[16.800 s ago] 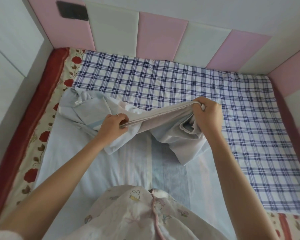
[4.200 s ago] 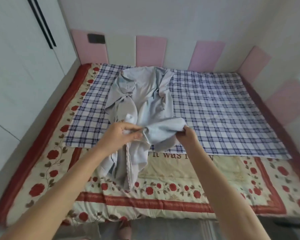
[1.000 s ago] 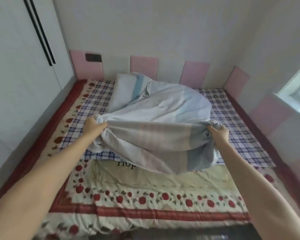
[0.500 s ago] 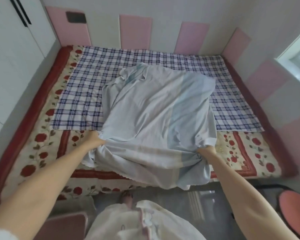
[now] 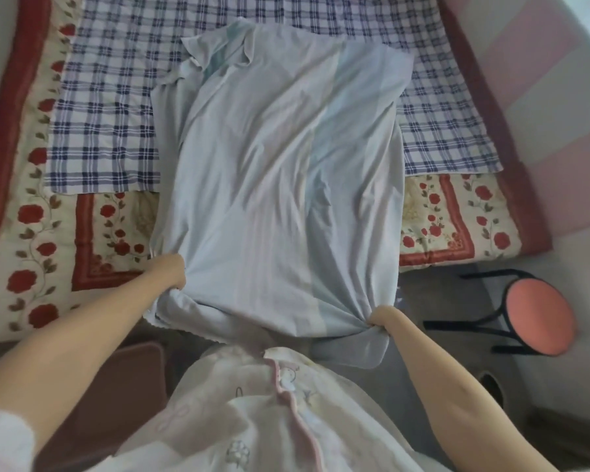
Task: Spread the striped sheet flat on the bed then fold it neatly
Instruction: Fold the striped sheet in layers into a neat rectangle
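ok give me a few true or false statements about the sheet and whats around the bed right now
1. The left hand and right hand each grip the near edge of the striped sheet. True.
2. The striped sheet lies perfectly smooth. False: its far left corner is bunched up and creases run across it.
3. The far part of the striped sheet lies on top of a plaid cloth. True.
4. The round stool stands on the person's left. False: it stands on the floor to the right, beside the bed.
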A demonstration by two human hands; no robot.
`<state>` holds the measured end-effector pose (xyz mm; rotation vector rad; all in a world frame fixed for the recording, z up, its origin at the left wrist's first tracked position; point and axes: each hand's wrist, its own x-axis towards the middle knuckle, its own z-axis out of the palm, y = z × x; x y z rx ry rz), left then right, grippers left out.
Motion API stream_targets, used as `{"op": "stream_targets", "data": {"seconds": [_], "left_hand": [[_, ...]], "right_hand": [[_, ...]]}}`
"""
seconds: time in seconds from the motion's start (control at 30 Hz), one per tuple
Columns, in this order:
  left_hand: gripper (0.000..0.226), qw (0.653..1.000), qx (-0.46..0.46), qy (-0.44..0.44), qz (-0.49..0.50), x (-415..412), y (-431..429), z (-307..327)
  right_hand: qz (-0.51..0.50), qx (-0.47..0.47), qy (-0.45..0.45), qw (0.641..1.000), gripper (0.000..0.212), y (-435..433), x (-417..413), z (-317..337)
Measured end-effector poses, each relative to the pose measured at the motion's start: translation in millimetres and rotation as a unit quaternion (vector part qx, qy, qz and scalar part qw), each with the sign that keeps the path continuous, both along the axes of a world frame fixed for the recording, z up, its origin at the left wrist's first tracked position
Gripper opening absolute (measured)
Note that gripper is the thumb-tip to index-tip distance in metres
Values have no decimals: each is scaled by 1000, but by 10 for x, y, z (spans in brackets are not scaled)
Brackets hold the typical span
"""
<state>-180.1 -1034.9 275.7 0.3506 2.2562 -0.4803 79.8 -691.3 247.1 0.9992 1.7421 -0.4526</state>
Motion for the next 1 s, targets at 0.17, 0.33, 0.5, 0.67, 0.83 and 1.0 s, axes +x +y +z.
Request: {"op": "stream_targets", "data": {"seconds": [0.17,0.33,0.5,0.67,0.83,1.0], "left_hand": [[13,994,-74,-42,-62,190,288,-148],[28,958,-190,-213,-14,-14,459,-411],[23,957,9,-230,175,-523,623,-708],[28,678,430,-88,590,-1797,1632,194],[33,444,771,2,457,-3615,2480,2994],[26,313,889,111,317,-3911,2159,5372]], "right_hand": [[47,-2,-11,999,40,87,218,-276],[-41,-58,-58,996,50,87,403,-287],[-394,-41,-18,918,61,422,431,-752],[-530,-97,296,789,18,1327,-1736,675],[-360,-245,778,453,13,2311,-3843,3883],[-159,-362,880,262,20,2238,-3930,6490]]}}
